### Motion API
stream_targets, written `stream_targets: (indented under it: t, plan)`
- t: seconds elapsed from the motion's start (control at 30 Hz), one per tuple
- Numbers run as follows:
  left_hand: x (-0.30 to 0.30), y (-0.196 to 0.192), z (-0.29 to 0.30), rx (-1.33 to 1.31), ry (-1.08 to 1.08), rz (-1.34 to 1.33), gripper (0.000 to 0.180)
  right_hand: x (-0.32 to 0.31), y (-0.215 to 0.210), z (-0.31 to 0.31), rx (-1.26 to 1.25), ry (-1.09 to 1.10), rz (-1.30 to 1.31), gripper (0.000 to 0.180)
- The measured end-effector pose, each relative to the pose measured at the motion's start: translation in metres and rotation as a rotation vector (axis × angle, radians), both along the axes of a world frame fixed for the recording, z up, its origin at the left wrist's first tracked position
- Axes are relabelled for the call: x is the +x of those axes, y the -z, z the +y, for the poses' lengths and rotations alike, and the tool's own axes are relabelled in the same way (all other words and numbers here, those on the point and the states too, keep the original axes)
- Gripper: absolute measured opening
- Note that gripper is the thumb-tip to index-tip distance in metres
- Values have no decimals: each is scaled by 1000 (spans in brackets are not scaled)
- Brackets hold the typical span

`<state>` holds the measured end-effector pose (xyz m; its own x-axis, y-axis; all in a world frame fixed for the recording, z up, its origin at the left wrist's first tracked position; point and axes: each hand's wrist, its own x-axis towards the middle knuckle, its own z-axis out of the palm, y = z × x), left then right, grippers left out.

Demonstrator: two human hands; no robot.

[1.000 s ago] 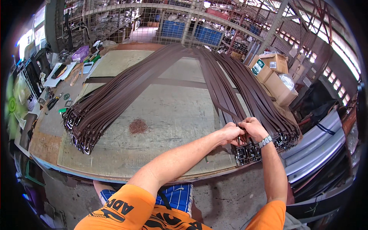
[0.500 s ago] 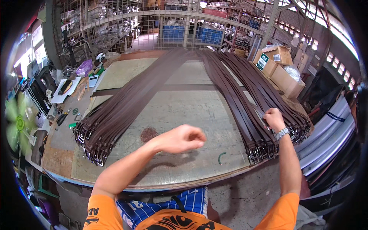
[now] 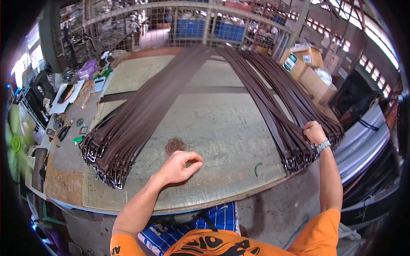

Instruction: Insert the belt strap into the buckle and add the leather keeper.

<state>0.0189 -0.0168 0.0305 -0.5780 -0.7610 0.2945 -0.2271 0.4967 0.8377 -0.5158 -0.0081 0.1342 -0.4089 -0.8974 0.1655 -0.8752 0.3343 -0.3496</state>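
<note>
- Main risk I see: the dark-brown, flat, leather-look strap (image 3: 294,123) in the right hand (image 3: 314,132) could slip or drag its neighbours, as they lie packed and overlapping beside it.
- Shiny metal buckles (image 3: 299,160) at 4 o'clock crowd near the edge of the pale, scuffed worktop (image 3: 222,181); a hard pull could hook one into the next.
- Left hand (image 3: 181,167), 7 o'clock, is just beside a loose reddish-brown heap of small bits (image 3: 175,145); a careless sweep could scatter it.
- Hands: right, at 3 o'clock, is grasping the strap. Left has fingers curled, thumb near index; can't tell from here if it pinches anything small.
- Strap location: at the middle bundle of dark-brown straps (image 3: 269,123), which runs up toward 12 o'clock between the left bundle (image 3: 141,111) (buckle end 8 o'clock) and right bundle (image 3: 294,94) (buckle end 3 o'clock).
- Strap looks narrow, smooth, evenly brown, slightly glossy. Hand hides part of it; can't make out its own buckle.
</note>
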Motion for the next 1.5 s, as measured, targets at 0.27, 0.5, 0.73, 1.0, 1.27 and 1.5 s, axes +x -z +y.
stream_targets:
  t: [0.27, 0.5, 0.73, 1.0, 1.27, 1.5]
  plan:
    - [7, 9, 3, -376, -122, -163, 8, 4, 65, -5, 60, 93, -562, 11]
    - [-3, 9, 1, -388, -120, -183, 7, 21, 27, 25, 206, -50, 147, 24]
    - [10, 16, 6, -475, -182, -202, 6, 39, 49, 18, -23, -430, 484, 33]
    - [9, 25, 1, -548, -220, -229, 7, 50, 84, 40, -17, -407, 463, 36]
    - [12, 25, -3, -658, -346, -149, 9, 144, 61, 89, -216, -548, 190, 25]
    - [5, 26, -3, -710, -419, -80, 9, 291, 83, 122, -305, -684, -584, 18]
